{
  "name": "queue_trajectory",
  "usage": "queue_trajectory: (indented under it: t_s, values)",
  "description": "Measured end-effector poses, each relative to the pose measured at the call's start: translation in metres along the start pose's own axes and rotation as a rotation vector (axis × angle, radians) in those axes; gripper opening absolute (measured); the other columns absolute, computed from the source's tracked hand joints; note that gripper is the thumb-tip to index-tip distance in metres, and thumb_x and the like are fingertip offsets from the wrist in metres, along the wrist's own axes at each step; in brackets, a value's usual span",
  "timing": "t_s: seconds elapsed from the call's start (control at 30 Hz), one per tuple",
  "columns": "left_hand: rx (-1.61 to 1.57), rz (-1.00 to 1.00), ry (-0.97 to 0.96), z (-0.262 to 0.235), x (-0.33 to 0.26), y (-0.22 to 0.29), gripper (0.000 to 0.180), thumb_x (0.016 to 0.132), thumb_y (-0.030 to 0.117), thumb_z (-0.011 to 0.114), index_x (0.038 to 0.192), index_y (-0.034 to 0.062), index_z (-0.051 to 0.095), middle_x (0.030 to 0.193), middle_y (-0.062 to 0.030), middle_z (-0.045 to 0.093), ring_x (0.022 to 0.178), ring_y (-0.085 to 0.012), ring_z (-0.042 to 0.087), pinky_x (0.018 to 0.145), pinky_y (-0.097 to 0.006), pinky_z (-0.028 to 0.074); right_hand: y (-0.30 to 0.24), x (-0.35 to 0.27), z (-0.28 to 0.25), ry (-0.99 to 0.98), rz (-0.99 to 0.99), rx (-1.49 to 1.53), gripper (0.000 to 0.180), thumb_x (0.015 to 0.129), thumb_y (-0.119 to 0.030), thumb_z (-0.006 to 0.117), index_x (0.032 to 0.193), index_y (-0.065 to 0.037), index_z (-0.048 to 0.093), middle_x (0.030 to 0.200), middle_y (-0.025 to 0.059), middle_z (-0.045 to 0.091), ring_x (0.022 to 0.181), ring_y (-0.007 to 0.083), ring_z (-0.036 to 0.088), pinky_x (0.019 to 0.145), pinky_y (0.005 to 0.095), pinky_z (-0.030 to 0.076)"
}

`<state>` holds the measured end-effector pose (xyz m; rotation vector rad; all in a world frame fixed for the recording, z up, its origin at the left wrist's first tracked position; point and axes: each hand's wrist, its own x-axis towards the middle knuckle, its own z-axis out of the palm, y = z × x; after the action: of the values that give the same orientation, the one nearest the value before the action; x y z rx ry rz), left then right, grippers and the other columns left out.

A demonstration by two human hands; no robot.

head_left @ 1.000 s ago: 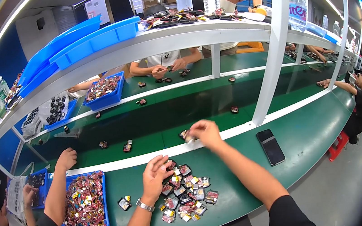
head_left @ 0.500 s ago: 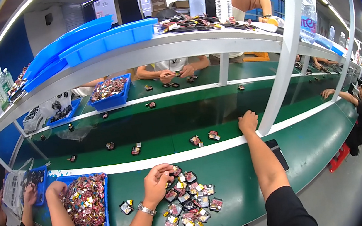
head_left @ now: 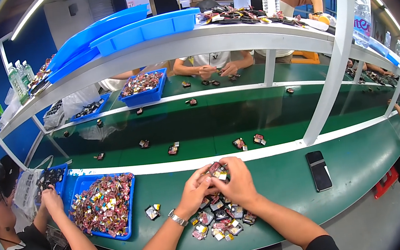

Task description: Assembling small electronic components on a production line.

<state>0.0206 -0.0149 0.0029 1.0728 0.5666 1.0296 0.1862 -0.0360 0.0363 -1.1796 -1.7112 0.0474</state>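
Note:
Both hands meet over the far side of a pile of small electronic modules (head_left: 205, 218) on the green worktop. These have black casings, reddish circuit boards and white or yellow parts. Between the fingers of my left hand (head_left: 196, 191) and my right hand (head_left: 238, 184) is one such electronic module (head_left: 219, 171), lifted off the bench. Fingers of both hands curl around it, the thumbs close together. A single loose module (head_left: 153, 212) lies to the left of the pile.
A blue tray (head_left: 132, 204) heaped with reddish circuit boards stands left, beside a seated co-worker (head_left: 34, 248). A black phone (head_left: 320, 172) lies right. Beyond the white rail, modules (head_left: 174, 148) are scattered on a green belt. A shelf post (head_left: 330, 57) rises ahead on the right.
My right hand has come back from the rail to join my left over the pile, and a module is now held between them. The co-worker's hand has left the blue tray. The view has shifted.

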Motion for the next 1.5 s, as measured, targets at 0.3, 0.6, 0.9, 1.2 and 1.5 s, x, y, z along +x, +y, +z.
queue_trajectory:
  t_s: [0.3,0.6,0.9,1.2,1.5]
  values:
    - [-0.178,0.025,0.019,-0.020,-0.001,0.004,0.043,0.098,0.006,0.053,0.138,-0.0031,0.042,0.116,-0.0134,0.063,0.097,-0.0170,0.065,0.084,-0.030,0.057,-0.006,-0.004,0.000,-0.095,-0.156,0.118,0.054,0.072,-0.015,0.080,0.117,-0.001,0.054,0.105,0.0161,0.060,0.095,0.0314,0.059,0.082,0.0365,0.050]
    - [-0.141,0.015,-0.003,-0.024,0.002,0.011,0.045,0.099,0.005,0.050,0.141,-0.0027,0.039,0.126,-0.0140,0.060,0.110,-0.0187,0.062,0.090,-0.031,0.056,0.004,-0.004,-0.003,-0.136,0.048,0.247,0.036,0.082,-0.007,0.069,0.116,0.000,0.059,0.103,0.0134,0.063,0.081,0.0230,0.063,0.069,0.0310,0.053]
    - [0.071,0.080,0.115,-0.016,0.004,0.007,0.054,0.098,0.005,0.051,0.147,0.0001,0.030,0.141,-0.0193,0.046,0.121,-0.0271,0.055,0.094,-0.038,0.055,0.053,0.033,0.045,-0.358,0.543,0.476,0.022,0.080,-0.014,0.073,0.097,0.000,0.070,0.081,0.0090,0.070,0.076,0.0165,0.067,0.071,0.0298,0.054]
    - [0.228,0.137,0.166,-0.026,0.002,0.008,0.047,0.096,0.006,0.053,0.139,-0.0059,0.040,0.138,-0.0218,0.050,0.120,-0.0292,0.057,0.092,-0.036,0.055,0.115,0.055,0.044,-0.038,0.338,-0.403,0.037,0.072,-0.028,0.082,0.094,-0.003,0.066,0.102,0.0161,0.061,0.101,0.0348,0.056,0.087,0.0437,0.048]
    - [0.253,0.127,0.097,-0.021,0.006,0.003,0.039,0.095,0.001,0.050,0.133,-0.0071,0.046,0.126,-0.0211,0.059,0.110,-0.0252,0.063,0.085,-0.033,0.056,0.154,0.037,-0.006,-0.048,0.497,-0.361,0.063,0.068,-0.021,0.083,0.119,0.003,0.053,0.104,0.0180,0.064,0.105,0.0347,0.057,0.092,0.0454,0.046]
